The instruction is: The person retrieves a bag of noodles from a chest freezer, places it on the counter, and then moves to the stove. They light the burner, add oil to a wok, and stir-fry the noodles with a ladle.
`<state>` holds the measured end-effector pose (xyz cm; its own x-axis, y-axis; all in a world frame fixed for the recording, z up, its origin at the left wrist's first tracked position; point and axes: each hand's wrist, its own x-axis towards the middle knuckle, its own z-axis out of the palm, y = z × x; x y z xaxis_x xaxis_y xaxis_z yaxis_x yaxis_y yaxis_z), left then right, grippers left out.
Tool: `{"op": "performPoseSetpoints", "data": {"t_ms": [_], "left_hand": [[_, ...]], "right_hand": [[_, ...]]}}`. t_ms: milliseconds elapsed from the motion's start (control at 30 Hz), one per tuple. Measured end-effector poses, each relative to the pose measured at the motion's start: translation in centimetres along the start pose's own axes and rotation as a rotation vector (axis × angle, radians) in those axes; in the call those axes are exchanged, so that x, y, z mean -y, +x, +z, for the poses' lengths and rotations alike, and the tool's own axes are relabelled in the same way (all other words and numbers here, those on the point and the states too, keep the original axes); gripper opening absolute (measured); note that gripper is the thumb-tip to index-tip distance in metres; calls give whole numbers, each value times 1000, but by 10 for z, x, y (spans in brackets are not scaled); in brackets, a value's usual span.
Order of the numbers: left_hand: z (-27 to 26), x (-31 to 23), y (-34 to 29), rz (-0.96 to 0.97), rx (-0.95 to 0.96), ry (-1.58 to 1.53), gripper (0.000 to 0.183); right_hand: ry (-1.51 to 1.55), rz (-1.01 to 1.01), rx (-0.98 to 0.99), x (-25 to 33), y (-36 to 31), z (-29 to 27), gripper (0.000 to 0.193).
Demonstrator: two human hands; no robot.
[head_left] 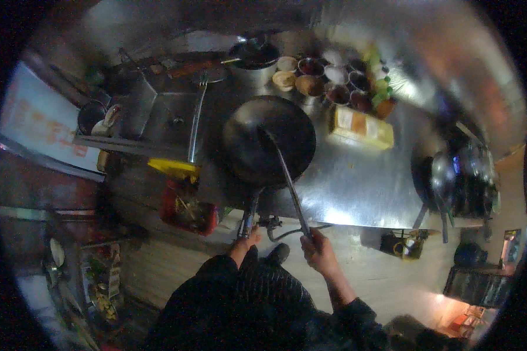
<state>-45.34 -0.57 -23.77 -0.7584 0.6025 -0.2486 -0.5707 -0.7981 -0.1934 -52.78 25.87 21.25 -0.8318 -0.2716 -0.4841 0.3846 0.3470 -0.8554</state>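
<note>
A dark round wok sits at the front of the steel counter, its handle pointing back at me. My left hand is closed round the end of that handle. Further right, my right hand grips the long metal handle of a ladle. The ladle slants up and left, and its dark head lies inside the wok near the middle. No food can be made out in the wok; its inside is dim.
Small bowls of seasonings cluster behind the wok, with a yellowish carton nearby. Left are a steel sink and a red bin below. Stacked woks stand far right. A hose hangs under the counter's edge.
</note>
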Motion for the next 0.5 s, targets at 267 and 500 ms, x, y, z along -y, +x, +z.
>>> {"op": "performPoseSetpoints", "data": {"t_ms": [267, 500], "left_hand": [[54, -23, -114, 558, -976, 461, 16], [126, -228, -184, 1414, -963, 1305, 14]], "right_hand": [[-105, -70, -21, -68, -14, -3, 19], [-480, -198, -49, -52, 4, -19, 18]]}}
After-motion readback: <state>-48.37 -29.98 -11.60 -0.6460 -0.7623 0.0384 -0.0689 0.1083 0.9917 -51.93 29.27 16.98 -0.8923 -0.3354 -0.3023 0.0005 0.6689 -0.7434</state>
